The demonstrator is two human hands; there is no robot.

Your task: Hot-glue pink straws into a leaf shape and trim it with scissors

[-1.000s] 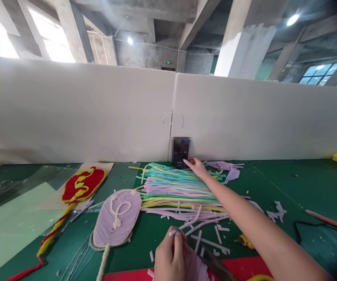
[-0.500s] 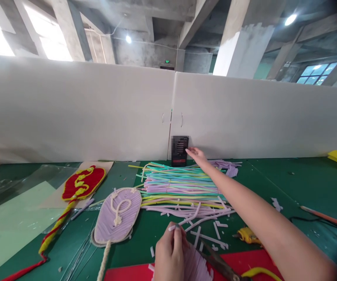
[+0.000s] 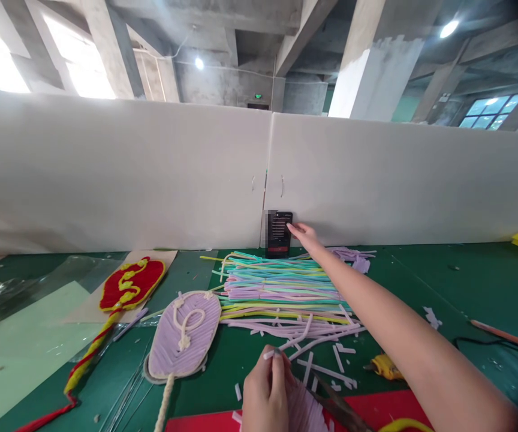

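Pinching left hand (image 3: 265,390): thumb and forefinger closed on a lilac strip (image 3: 268,354), its pale end poking out low at the front of the table (image 3: 421,282)
Strip's feel: looks fuzzy, very light and bendy; best taken near its end, with a gentle pinch, since a hard squeeze could flatten the pile
Reaching right hand (image 3: 303,233): fingers loosely extended, a fingertip at the right side of the phone (image 3: 279,235), grasping nothing that shows
Phone's feel: leans upright against the white partition (image 3: 151,174); likely stiff, smooth and slippery, with a fragile screen; side edges seem the safest hold, as a push low down could slide it
Ribbed lilac piece (image 3: 306,411): just beside the left hand, probably soft and light, better lifted by its rim; whether the hand also grips it, I cannot tell
Bundled strips (image 3: 281,285): between the hands and the phone, looking springy and easily scattered
Lilac fan (image 3: 184,333): lying further left, its braided handle the likely hold
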